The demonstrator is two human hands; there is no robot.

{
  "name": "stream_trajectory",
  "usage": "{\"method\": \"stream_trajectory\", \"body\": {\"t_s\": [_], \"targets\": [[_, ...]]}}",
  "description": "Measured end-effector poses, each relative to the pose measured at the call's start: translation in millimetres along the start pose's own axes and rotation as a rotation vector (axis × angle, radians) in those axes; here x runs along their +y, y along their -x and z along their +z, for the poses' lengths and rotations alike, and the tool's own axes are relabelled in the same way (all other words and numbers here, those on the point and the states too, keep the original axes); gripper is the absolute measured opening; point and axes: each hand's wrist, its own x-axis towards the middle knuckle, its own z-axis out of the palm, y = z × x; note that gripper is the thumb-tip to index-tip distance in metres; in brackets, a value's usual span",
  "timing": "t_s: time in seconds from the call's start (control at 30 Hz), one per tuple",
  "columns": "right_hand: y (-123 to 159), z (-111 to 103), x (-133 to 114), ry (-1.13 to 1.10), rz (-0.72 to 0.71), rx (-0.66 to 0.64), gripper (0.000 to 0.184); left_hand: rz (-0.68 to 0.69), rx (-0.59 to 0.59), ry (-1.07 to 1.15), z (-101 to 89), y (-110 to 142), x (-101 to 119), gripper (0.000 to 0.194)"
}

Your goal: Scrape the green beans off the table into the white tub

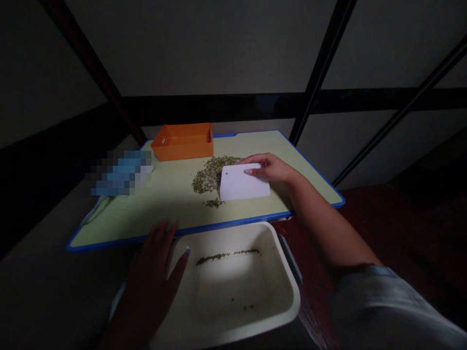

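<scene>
My right hand [272, 167] grips the top edge of a white plastic scraper [243, 183], which stands on edge on the pale green table [164, 206]. A pile of small green beans [211, 176] lies just left of the scraper. My left hand [155, 262] rests on the left rim of a white rectangular tub [233, 287], thumb inside the rim and fingers toward the table edge. The tub sits below the table's near edge and holds a thin line of beans [228, 255] plus a few loose ones.
An empty orange box [183, 141] stands at the back of the table. A blurred blue object [122, 172] lies at the table's left. The table has a blue rim [219, 224]. Dark frame bars and pale wall panels rise behind.
</scene>
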Motion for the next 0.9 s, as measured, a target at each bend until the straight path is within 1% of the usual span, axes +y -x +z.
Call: {"method": "stream_trajectory", "body": {"t_s": [0.2, 0.47, 0.7, 0.9], "targets": [[1.9, -2.0, -1.2, -0.045, 0.061, 0.007, 0.042, 0.012, 0.01, 0.003, 2.3, 0.9, -2.6, 0.064], [3.9, -1.4, -5.0, -0.027, 0.033, -0.047, 0.038, 0.014, 0.029, 0.012, 1.7, 1.4, 0.1, 0.062], [5.2, -3.4, -4.7, -0.053, 0.056, -0.034, 0.038, -0.032, -0.015, 0.017, -4.4, 0.1, 6.4, 0.065], [4.9, -1.9, -4.3, -0.054, 0.061, -0.041, 0.039, -0.023, -0.028, 0.01, -4.2, -0.4, 6.2, 0.066]]}}
